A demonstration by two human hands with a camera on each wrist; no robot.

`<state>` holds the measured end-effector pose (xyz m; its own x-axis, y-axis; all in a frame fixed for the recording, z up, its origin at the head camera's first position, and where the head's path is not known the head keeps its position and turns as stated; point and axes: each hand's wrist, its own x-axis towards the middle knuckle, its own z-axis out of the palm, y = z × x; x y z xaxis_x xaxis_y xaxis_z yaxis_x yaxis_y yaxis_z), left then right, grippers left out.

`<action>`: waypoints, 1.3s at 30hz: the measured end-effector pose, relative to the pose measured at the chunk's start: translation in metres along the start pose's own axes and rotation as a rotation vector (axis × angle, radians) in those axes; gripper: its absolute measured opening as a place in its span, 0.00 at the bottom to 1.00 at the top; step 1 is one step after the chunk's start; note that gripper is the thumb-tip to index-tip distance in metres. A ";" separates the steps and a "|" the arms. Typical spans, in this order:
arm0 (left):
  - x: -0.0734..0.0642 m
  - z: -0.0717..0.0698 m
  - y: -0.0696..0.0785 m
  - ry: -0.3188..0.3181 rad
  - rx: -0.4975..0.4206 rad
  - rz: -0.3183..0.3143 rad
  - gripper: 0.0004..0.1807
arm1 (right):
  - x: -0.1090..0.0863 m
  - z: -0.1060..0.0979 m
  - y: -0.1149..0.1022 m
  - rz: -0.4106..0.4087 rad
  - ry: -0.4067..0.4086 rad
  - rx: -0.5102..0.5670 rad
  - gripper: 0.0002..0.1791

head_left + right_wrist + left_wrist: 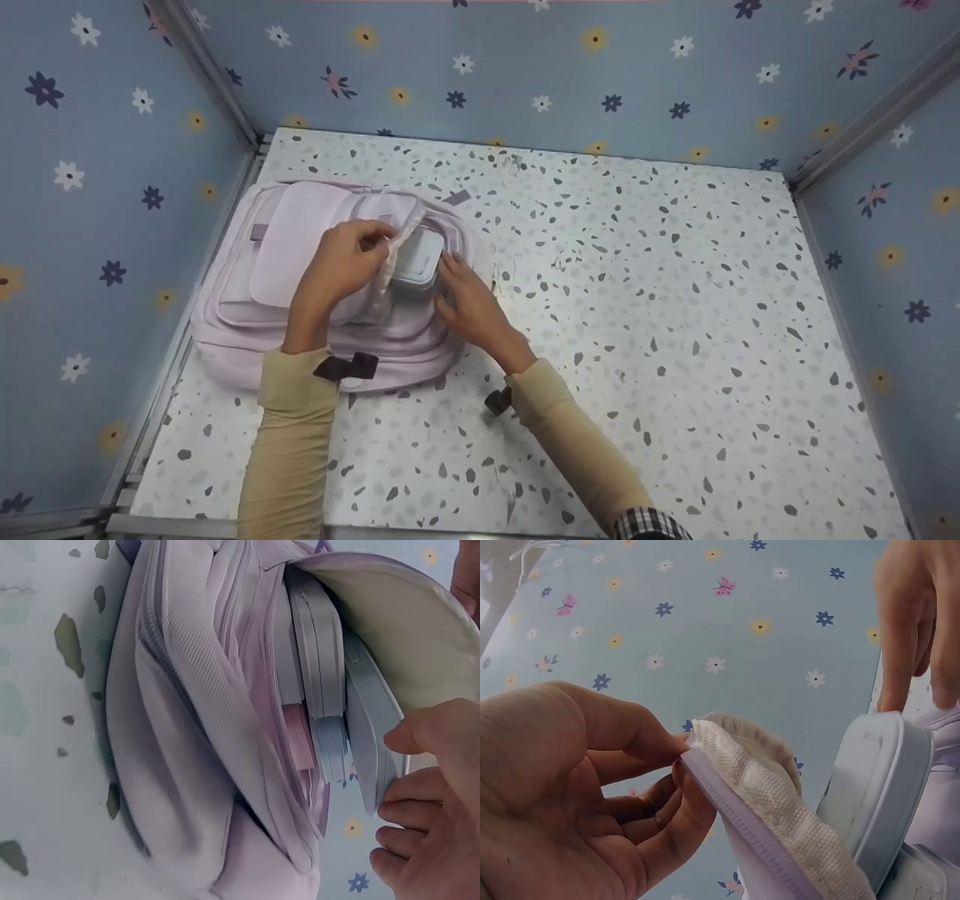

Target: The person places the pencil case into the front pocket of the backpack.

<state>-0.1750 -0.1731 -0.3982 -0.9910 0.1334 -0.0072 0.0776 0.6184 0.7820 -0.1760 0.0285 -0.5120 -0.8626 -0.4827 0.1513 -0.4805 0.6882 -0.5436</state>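
A pale pink backpack [292,262] lies on the speckled table, its front pocket gaping. My left hand [341,262] pinches the pocket's zipped edge [742,817] between thumb and fingertips and holds it away from the bag. A light grey-blue case [418,255] with rounded corners sticks out of the opening. At its outer end, my right hand [476,307] grips the case with thumb and fingers, as the right wrist view shows. Beside it in the pocket stand a grey case [319,652], a pink item [300,736] and a pale blue item [330,750].
The speckled white tabletop [660,315] extends to the right of the backpack. Blue flowered panels [510,67] enclose the back and both sides, with metal posts [217,75] at the corners. A dark strap tab [456,198] juts from the bag's top right.
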 end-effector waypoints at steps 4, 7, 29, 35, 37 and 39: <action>0.001 0.003 0.002 -0.007 -0.003 0.023 0.17 | 0.008 0.007 -0.008 -0.070 0.052 -0.138 0.34; 0.003 0.005 0.004 -0.013 -0.005 0.025 0.17 | 0.013 0.011 -0.011 -0.120 0.105 -0.233 0.33; 0.007 0.069 0.017 0.106 0.441 0.043 0.11 | -0.029 -0.044 0.048 0.348 0.190 0.167 0.28; 0.006 0.094 0.007 0.233 0.603 0.112 0.08 | -0.038 -0.057 0.061 0.390 0.238 0.185 0.29; 0.007 0.101 0.004 0.299 0.636 0.146 0.09 | -0.040 -0.059 0.064 0.410 0.247 0.185 0.29; 0.008 0.107 0.003 0.351 0.669 0.173 0.11 | -0.042 -0.061 0.067 0.436 0.252 0.188 0.29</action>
<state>-0.1710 -0.0877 -0.4629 -0.9264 0.0866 0.3663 0.1731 0.9622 0.2103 -0.1816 0.1274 -0.5046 -0.9982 -0.0127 0.0593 -0.0522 0.6759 -0.7351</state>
